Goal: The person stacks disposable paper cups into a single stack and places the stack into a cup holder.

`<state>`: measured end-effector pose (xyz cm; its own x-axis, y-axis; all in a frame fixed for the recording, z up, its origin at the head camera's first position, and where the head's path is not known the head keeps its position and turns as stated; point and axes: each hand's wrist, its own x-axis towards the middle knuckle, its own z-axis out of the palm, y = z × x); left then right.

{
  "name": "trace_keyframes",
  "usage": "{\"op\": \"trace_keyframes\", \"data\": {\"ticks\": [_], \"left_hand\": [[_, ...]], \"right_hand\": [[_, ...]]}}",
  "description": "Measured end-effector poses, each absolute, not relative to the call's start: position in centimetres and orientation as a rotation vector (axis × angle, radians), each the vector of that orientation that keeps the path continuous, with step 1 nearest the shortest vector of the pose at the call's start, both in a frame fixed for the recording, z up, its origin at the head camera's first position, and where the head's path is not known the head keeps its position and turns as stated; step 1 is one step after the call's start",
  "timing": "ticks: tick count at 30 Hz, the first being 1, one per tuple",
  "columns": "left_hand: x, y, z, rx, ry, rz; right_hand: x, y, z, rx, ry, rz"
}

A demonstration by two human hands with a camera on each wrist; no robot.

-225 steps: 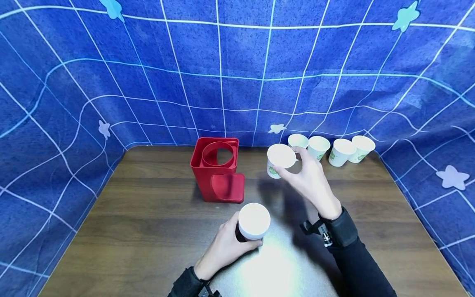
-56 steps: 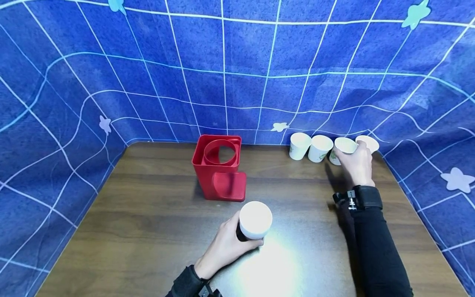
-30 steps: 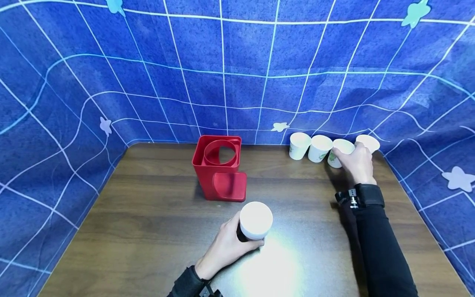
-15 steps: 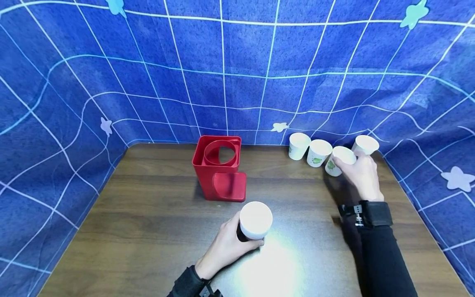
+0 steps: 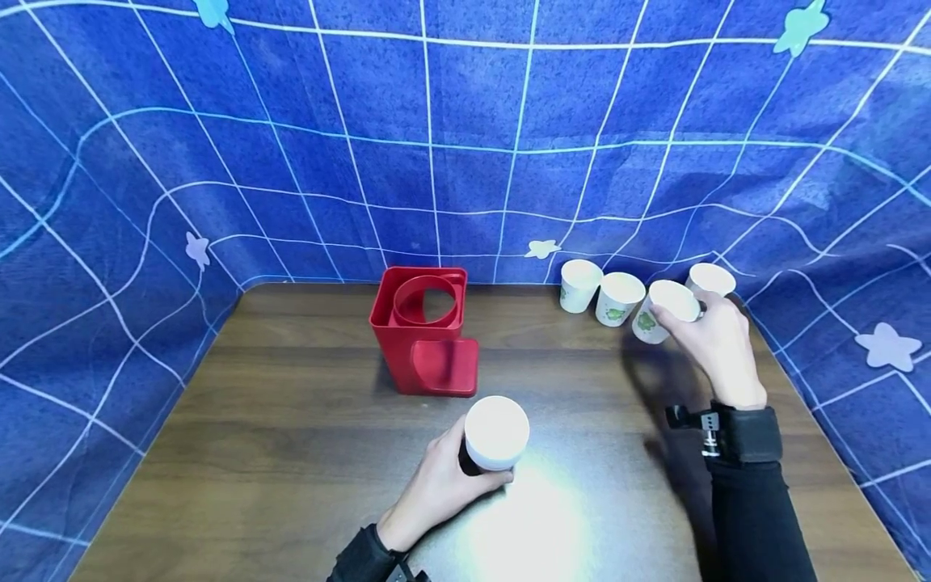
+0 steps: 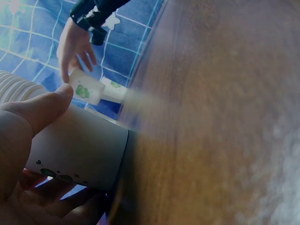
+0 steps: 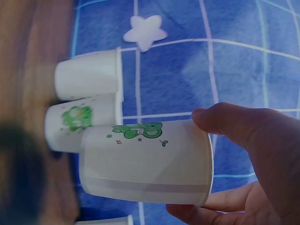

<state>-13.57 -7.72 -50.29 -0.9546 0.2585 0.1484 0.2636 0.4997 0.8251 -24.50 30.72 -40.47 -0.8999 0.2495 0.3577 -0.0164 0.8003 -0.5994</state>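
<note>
- As I look down through the head camera, the wooden table [image 5: 291, 453] fills the lower frame, the red square holder [image 5: 442, 365] standing left of centre.
- Bottom centre, the left hand [image 5: 442, 487] curls round a nested paper-cup stack [image 5: 496, 436]; I judge a light, upright hold best, as thin walls may buckle.
- Right of centre, the right hand [image 5: 716, 343] pinches one paper cup [image 5: 660, 314] across its rim, thumb opposite fingers. I can't tell whether its base touches wood.
- Other loose cups [image 5: 620, 301] sit close on both sides; I'd move straight and slowly so none tips.
- Smallest, the green print [image 7: 139, 131] could help me notice twisting.
</note>
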Motion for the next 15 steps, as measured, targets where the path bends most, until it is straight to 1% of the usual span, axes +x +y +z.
{"op": "trace_keyframes", "data": {"ticks": [7, 15], "left_hand": [[-13.6, -7.7, -50.3, -0.449, -2.737, -1.469], [-13.5, -7.8, -50.4, -0.43, -2.749, -1.459]], "right_hand": [[-23.3, 29.3, -38.6, -0.028, -2.534, 0.793], [-21.6, 27.8, -37.0, 0.009, -2.554, 0.823]]}}
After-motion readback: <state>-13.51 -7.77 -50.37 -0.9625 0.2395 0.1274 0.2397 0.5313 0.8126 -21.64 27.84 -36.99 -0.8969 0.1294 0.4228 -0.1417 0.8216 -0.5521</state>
